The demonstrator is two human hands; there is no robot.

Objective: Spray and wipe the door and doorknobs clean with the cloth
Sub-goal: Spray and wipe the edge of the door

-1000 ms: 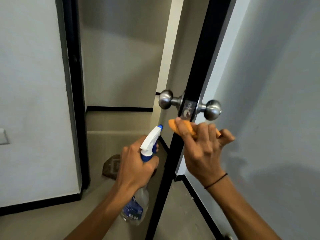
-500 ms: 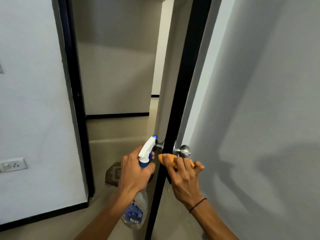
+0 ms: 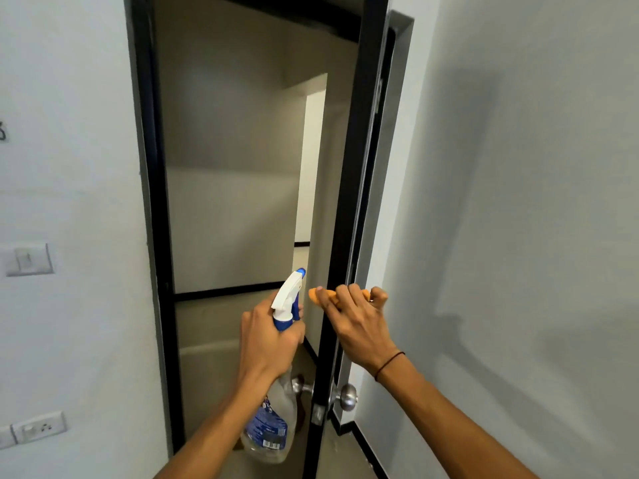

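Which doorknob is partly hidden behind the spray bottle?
The left doorknob, on the door's far side: the spray bottle overlaps it. The right doorknob, on the near face, shows fully.

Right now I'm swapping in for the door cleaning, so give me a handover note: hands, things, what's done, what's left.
Left hand grips the spray bottle, nozzle pointing up toward the door edge.
Right hand holds the orange cloth against that edge, well above both doorknobs.
Done: cannot tell from this view which parts are already wiped.
Left: likely the upper edge and door face; check the knobs.
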